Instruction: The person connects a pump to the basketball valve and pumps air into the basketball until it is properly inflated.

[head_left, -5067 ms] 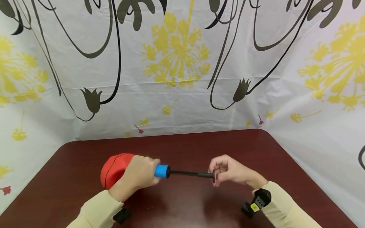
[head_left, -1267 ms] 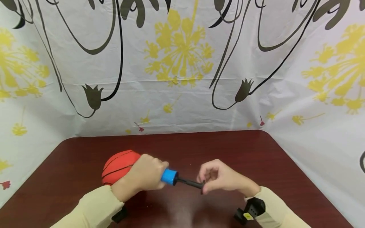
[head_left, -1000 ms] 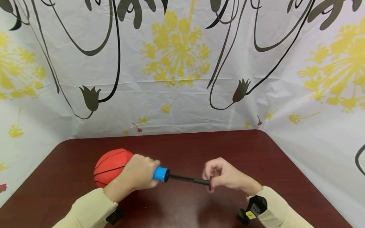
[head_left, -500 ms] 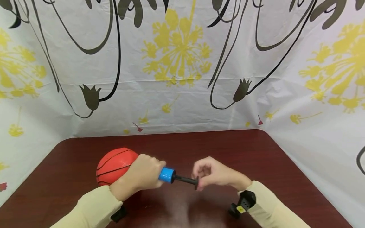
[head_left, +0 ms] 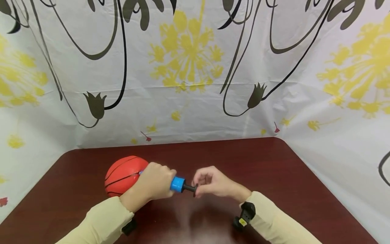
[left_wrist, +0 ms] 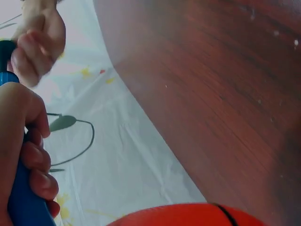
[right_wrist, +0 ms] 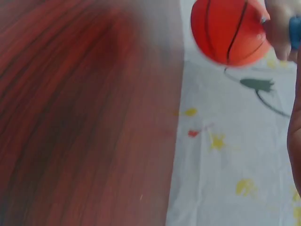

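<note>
A hand pump with a blue barrel point(head_left: 177, 184) lies across the left hand point(head_left: 156, 181), whose fingers wrap round it. In the left wrist view the curled fingers point(left_wrist: 40, 160) show along the blue tube. The right hand point(head_left: 214, 183) pinches the black handle point(head_left: 195, 190) at the pump's right end; only a short piece of rod shows between handle and barrel. At the pump's other end is a red toy basketball point(head_left: 123, 174) with black lines, round and taut. It is partly hidden behind the left hand, so the joint is barely visible.
A dark red-brown table point(head_left: 243, 159) with rounded far corners lies under the hands. White sheeting point(head_left: 195, 115) with yellow and grey flower prints hangs behind it and at both sides. Black devices point(head_left: 245, 215) are strapped to the wrists.
The right hand has moved left, pushing the rod from far out to nearly in, after sliding out and in earlier. Five seconds ago the ball looked creased and softer; it is rounder now.
</note>
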A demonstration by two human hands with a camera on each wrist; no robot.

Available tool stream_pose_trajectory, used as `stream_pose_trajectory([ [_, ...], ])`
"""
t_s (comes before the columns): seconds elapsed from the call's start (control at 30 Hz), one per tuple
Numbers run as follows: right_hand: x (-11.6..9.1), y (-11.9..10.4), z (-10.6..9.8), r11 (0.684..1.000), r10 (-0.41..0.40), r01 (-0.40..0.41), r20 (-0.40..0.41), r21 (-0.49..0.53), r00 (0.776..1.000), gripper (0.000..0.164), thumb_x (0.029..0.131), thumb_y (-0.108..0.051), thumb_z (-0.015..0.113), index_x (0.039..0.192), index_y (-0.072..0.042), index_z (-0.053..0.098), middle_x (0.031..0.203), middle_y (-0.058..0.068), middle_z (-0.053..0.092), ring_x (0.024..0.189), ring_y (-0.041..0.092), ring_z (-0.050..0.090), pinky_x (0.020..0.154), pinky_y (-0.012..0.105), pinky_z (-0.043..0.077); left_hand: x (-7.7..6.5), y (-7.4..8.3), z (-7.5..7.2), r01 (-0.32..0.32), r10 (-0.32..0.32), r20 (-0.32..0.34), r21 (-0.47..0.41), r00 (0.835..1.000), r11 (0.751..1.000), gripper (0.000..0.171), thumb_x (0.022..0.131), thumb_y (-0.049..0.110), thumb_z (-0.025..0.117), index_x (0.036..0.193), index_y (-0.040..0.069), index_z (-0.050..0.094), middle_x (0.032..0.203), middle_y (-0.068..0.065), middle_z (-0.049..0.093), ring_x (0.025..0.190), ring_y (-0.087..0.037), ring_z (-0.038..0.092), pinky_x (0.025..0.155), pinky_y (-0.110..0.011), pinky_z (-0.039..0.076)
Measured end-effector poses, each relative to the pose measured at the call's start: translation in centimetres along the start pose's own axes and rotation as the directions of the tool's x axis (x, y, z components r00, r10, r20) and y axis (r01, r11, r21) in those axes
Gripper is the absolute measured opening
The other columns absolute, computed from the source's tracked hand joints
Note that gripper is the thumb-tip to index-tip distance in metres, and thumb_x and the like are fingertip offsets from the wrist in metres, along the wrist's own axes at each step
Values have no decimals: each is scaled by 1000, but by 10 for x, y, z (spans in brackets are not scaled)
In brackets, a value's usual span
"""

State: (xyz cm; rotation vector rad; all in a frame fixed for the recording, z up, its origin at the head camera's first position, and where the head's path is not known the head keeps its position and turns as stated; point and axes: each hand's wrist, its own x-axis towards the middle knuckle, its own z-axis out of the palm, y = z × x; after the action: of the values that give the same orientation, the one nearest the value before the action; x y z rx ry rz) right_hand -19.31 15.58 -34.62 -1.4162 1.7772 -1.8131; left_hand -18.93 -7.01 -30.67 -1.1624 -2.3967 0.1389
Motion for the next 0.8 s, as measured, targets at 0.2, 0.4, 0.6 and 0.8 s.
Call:
stream_pose_trajectory([
  [0.2,-4,-12,9,999,51,-50,71,-19,996,16,79,-6,63,80,5,52,71,29,52,63,5,58,52,34,50,-9,3,-1,-43,50,62,-110,997,993,25,61,28,66,62,15,45,49,8,38,40,-5,33,40,-20,28],
  [0.4,-27,-34,-10,988,78,-95,141,124,987,20,79,-3,62,80,10,46,77,12,60,68,6,60,56,28,51,-22,-11,-2,12,-8,29,-140,1000,990,26,61,29,68,64,15,47,51,8,43,41,-4,35,40,-20,29],
  [0.6,-28,-36,-12,993,66,-83,183,87,981,15,81,-2,59,82,8,47,76,21,55,71,5,59,56,29,51,-23,-12,-3,37,-37,10,-77,999,996,28,58,31,70,63,15,47,51,7,45,41,-6,37,40,-22,30],
  [0.8,-1,-34,2,993,18,-4,122,-118,992,14,80,-9,62,80,0,52,74,23,53,66,4,54,51,27,48,-8,10,-7,22,-25,-24,-112,999,993,25,58,29,68,62,14,48,50,7,43,41,-6,35,39,-21,28],
])
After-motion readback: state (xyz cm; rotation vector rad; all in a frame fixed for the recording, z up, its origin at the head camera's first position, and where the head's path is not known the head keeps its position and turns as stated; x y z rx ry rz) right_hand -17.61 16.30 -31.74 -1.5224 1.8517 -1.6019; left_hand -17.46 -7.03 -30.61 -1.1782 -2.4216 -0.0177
